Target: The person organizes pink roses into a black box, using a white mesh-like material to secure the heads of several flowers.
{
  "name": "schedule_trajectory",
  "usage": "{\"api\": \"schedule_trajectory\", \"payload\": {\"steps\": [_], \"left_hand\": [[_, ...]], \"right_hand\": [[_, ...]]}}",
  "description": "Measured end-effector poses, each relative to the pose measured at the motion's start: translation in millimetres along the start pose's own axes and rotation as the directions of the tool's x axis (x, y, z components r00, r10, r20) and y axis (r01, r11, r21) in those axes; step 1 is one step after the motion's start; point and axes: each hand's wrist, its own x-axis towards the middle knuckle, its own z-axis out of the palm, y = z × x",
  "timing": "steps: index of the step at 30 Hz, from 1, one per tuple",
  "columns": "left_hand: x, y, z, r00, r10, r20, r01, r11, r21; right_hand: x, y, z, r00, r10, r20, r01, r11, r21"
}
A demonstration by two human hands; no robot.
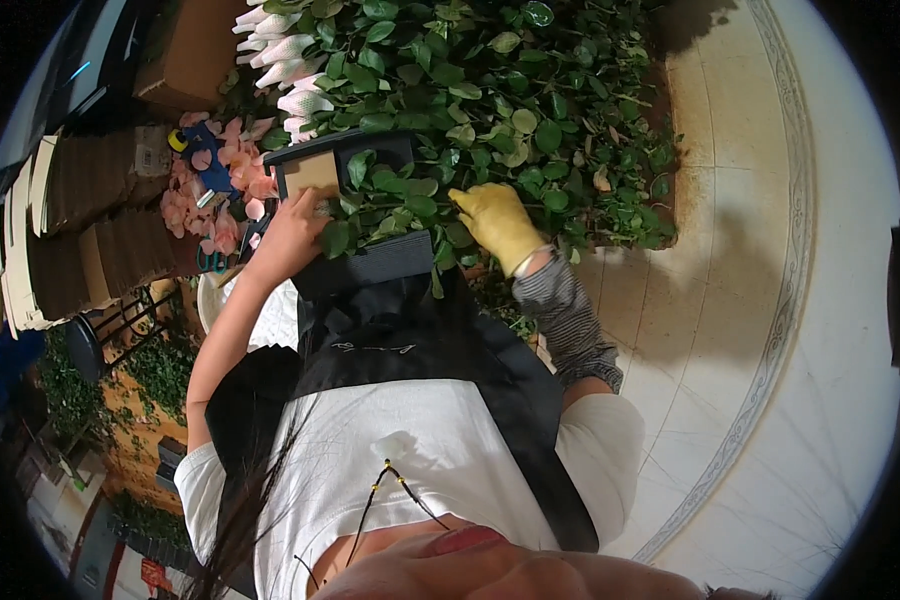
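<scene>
My bare left hand rests at the near edge of a brown cardboard pad in a black tray. Its fingers are bent together at the flower end of some leafy stems; what they grip is mostly hidden. My right hand, in a yellow glove, closes over the same stems farther right, among the leaves. A black ribbed block lies just below the stems, against my apron. Beyond stretches a thick pile of green leafy stems, with net-wrapped pale pink flowers at its left end.
Loose pink petals, a blue tool and teal-handled scissors lie left of the tray. Stacks of flat cardboard and a brown box stand farther left. Tiled floor runs along the right; a black stool is lower left.
</scene>
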Motion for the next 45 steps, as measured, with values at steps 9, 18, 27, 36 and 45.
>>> {"api": "schedule_trajectory", "payload": {"steps": [9, 18, 27, 36, 45], "left_hand": [[-20, -17, 3, 0.966, -0.171, 0.194, 0.246, 0.837, -0.489], [-19, -29, 41, 0.945, -0.325, -0.014, 0.296, 0.877, -0.379], [-25, -21, 43, 0.924, -0.378, -0.062, 0.301, 0.815, -0.495], [-22, -28, 55, 0.936, -0.335, -0.102, 0.251, 0.846, -0.471], [-29, -29, 52, 0.916, -0.39, -0.091, 0.279, 0.786, -0.552]], "right_hand": [[91, 62, -18, 0.921, 0.18, -0.345, -0.271, 0.933, -0.237], [117, 88, -64, 0.974, 0.184, -0.135, -0.196, 0.977, -0.084], [111, 12, -110, 0.684, 0.19, -0.704, -0.14, 0.982, 0.129], [174, 65, -49, 0.705, 0.193, -0.682, -0.282, 0.959, -0.02], [107, -3, -142, 0.701, -0.257, -0.666, 0.036, 0.945, -0.326]]}}
